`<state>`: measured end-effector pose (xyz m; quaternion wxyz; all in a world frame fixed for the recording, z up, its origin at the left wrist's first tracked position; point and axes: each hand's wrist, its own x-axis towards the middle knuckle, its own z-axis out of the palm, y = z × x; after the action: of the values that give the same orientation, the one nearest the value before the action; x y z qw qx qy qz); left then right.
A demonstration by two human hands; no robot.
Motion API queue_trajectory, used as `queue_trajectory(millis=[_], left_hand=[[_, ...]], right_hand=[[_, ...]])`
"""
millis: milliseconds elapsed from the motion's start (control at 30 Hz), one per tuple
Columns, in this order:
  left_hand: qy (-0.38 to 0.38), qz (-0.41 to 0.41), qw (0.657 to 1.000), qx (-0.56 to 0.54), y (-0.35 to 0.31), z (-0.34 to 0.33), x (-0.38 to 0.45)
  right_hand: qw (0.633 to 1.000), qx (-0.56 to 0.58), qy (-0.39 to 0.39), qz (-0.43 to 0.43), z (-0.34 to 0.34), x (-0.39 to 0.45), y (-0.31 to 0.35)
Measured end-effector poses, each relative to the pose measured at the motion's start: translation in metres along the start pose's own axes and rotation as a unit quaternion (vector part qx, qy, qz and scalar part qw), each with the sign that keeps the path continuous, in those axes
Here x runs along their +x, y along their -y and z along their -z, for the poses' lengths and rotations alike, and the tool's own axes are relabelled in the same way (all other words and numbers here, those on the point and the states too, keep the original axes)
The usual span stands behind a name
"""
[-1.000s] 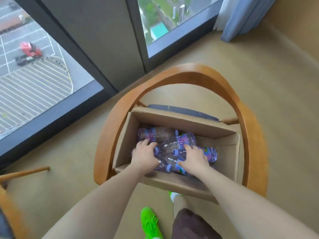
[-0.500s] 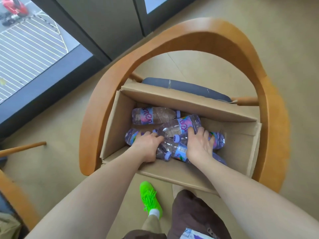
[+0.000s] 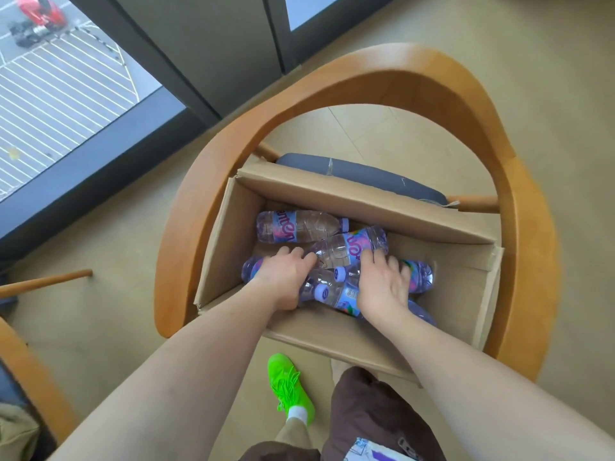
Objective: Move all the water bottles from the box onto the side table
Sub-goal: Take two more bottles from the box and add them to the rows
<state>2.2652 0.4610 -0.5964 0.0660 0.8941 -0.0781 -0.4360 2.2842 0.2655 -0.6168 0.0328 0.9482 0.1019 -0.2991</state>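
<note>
An open cardboard box (image 3: 229, 234) sits on the seat of a wooden armchair. Several clear water bottles with purple labels and caps lie jumbled inside it. One bottle (image 3: 296, 226) lies alone along the far wall. Another bottle (image 3: 349, 244) lies slantwise on top of the pile, between my two hands. My left hand (image 3: 286, 277) curls over a bottle (image 3: 249, 268) at the pile's left end. My right hand (image 3: 382, 287) rests with fingers wrapped over a bottle (image 3: 421, 277) on the right. The side table is not in view.
The armchair's curved wooden back (image 3: 416, 74) arches around the box, and its grey cushion (image 3: 359, 173) shows behind it. A floor-length window (image 3: 66, 94) lies at the upper left. Another chair's wooden arm (image 3: 20, 367) is at the lower left. My green shoe (image 3: 289, 387) stands below the box.
The camera has dropped closer over the box. Both hands have sunk deeper among the bottles and closed around them; the bottles have barely shifted.
</note>
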Motion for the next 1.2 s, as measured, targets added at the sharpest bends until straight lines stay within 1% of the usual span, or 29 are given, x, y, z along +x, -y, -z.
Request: queue_trajectory(millis=[100,233,333,400,500,667,767,833,900,967,1033,1133,1200], left_hand=[[-0.009,0.003,1.000,-0.008,0.004,0.000,-0.004],[-0.024,0.014,1.000,-0.013,0.004,-0.004,-0.010],[-0.032,0.032,0.998,-0.046,0.004,-0.004,-0.013],[-0.041,0.043,0.996,-0.072,0.005,-0.003,-0.016],[-0.057,0.060,0.992,-0.096,0.006,-0.007,-0.019],[-0.091,0.062,0.980,-0.167,0.009,-0.009,-0.030],[-0.143,0.099,0.950,-0.260,0.006,0.000,-0.045],[-0.172,0.136,0.921,-0.323,0.005,0.013,-0.058],[-0.195,0.155,0.897,-0.366,0.005,0.026,-0.073],[-0.221,0.159,0.880,-0.390,0.006,0.039,-0.092],[-0.256,0.159,0.865,-0.400,0.008,0.052,-0.115],[-0.311,0.169,0.842,-0.407,0.013,0.070,-0.157],[-0.343,0.181,0.817,-0.426,0.015,0.077,-0.189]], right_hand=[[0.999,-0.022,0.017,0.029,0.004,0.004,-0.001],[0.996,-0.063,0.018,0.062,0.001,0.003,-0.006],[0.996,-0.054,0.001,0.068,-0.001,0.002,-0.010],[0.995,-0.043,-0.002,0.091,-0.005,0.000,-0.014],[0.992,-0.037,0.006,0.123,-0.007,-0.004,-0.021],[0.991,-0.022,0.037,0.127,0.007,-0.007,-0.022],[0.990,0.021,0.038,0.134,0.017,-0.016,-0.022],[0.989,0.072,0.028,0.127,0.028,-0.023,-0.019],[0.985,0.136,0.019,0.110,0.045,-0.029,-0.012],[0.974,0.197,0.018,0.108,0.067,-0.035,-0.002],[0.965,0.232,0.014,0.124,0.091,-0.043,0.012],[0.959,0.237,-0.024,0.157,0.129,-0.058,0.037],[0.955,0.227,-0.044,0.188,0.153,-0.074,0.057]])
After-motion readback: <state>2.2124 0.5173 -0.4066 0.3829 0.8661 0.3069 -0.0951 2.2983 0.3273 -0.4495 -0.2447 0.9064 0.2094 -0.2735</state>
